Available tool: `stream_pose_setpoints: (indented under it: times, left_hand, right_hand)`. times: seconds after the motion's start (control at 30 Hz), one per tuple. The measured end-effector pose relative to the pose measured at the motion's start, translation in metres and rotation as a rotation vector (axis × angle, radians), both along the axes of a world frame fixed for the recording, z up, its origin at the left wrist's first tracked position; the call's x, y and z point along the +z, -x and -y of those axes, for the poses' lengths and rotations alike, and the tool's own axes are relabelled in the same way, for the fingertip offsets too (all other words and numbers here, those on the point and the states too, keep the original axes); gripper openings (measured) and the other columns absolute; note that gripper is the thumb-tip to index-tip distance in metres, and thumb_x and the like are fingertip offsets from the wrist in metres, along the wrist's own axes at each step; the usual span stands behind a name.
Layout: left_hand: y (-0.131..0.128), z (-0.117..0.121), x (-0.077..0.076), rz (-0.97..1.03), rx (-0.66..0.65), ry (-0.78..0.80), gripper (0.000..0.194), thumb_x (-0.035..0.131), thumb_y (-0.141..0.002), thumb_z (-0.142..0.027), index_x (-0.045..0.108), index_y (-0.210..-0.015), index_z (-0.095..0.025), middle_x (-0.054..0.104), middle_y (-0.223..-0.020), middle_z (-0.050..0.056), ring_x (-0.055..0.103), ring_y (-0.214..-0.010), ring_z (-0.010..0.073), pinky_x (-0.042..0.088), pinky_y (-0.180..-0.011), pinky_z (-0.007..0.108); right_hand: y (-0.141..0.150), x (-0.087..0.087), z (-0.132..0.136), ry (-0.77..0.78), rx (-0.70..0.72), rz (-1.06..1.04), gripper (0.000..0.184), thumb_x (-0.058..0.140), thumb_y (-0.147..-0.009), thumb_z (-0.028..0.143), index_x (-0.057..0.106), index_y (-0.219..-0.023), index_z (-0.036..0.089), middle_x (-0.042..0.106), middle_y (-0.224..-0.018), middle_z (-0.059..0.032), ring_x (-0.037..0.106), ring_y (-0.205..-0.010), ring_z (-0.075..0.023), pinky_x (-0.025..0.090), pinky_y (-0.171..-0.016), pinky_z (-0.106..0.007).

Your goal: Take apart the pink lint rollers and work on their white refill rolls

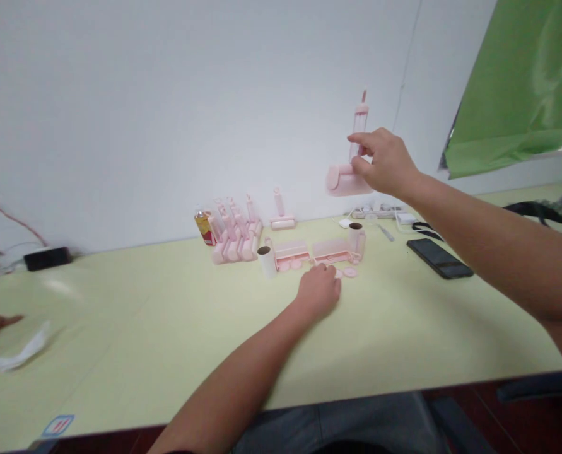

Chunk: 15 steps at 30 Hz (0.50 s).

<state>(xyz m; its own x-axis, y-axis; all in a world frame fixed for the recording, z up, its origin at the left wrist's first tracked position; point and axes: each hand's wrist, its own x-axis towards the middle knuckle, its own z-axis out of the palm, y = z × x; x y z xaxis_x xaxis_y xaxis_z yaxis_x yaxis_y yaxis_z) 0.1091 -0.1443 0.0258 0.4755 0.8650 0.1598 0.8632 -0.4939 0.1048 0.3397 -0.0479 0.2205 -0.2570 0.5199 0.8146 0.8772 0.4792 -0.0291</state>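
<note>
The raised pink tool (349,183) is up against the view of the wall, well above the tabletop (167,321), its clear handle pinched nearly upright between the right hand's (389,161) thumb and fingers. That handle looks smooth and the head broad, so I'd worry about it twisting loose and falling. The left hand (317,291) rests low, just in front of the open pink cases (332,250); whether it grips anything, I can't tell. A careless sweep there might scatter the loose pink discs (350,272) or tip the standing white rolls (267,265). Farther left, the cluster of similar tools (236,239) is packed tight, so one knock could topple several, perhaps into the drink bottle (206,228)
</note>
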Motion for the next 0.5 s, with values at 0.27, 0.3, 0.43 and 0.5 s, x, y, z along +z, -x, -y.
stream_pose_setpoints:
  times: [0.27,0.3,0.43,0.5]
  left_hand:
    - [-0.072,0.001,-0.016,-0.123,-0.042,0.036,0.045,0.043,-0.094,-0.048,0.054,-0.127,-0.019,0.063,-0.114,0.015,0.06,-0.106,0.0311,0.048,-0.091,0.046]
    - [-0.074,-0.004,-0.016,-0.124,-0.017,0.055,0.045,0.042,-0.094,-0.048,0.054,-0.126,-0.018,0.063,-0.114,0.015,0.061,-0.104,0.031,0.049,-0.089,0.046]
    - [-0.074,-0.021,-0.015,-0.125,0.02,0.083,0.046,0.035,-0.097,-0.047,0.054,-0.126,-0.017,0.065,-0.115,0.016,0.063,-0.103,0.03,0.05,-0.086,0.044]
    - [-0.072,-0.028,-0.015,-0.127,0.034,0.088,0.047,0.031,-0.098,-0.047,0.054,-0.127,-0.017,0.065,-0.116,0.017,0.063,-0.105,0.0297,0.05,-0.087,0.044]
  right_hand:
    - [-0.029,-0.009,0.027,0.009,-0.012,0.001,0.046,0.05,-0.095,0.031,0.051,-0.14,0.02,0.065,-0.113,-0.0117,0.055,-0.118,-0.031,0.044,-0.102,-0.05]
    - [-0.033,-0.009,0.03,0.002,-0.02,-0.001,0.046,0.05,-0.096,0.032,0.051,-0.14,0.021,0.065,-0.113,-0.0113,0.055,-0.118,-0.031,0.045,-0.102,-0.05]
    - [-0.052,-0.009,0.041,-0.056,-0.05,-0.009,0.042,0.051,-0.096,0.03,0.055,-0.137,0.024,0.066,-0.109,-0.0106,0.057,-0.112,-0.0294,0.047,-0.099,-0.047]
    - [-0.059,-0.009,0.047,-0.075,-0.067,-0.022,0.041,0.053,-0.094,0.027,0.057,-0.135,0.023,0.066,-0.108,-0.0109,0.058,-0.109,-0.0282,0.047,-0.099,-0.045]
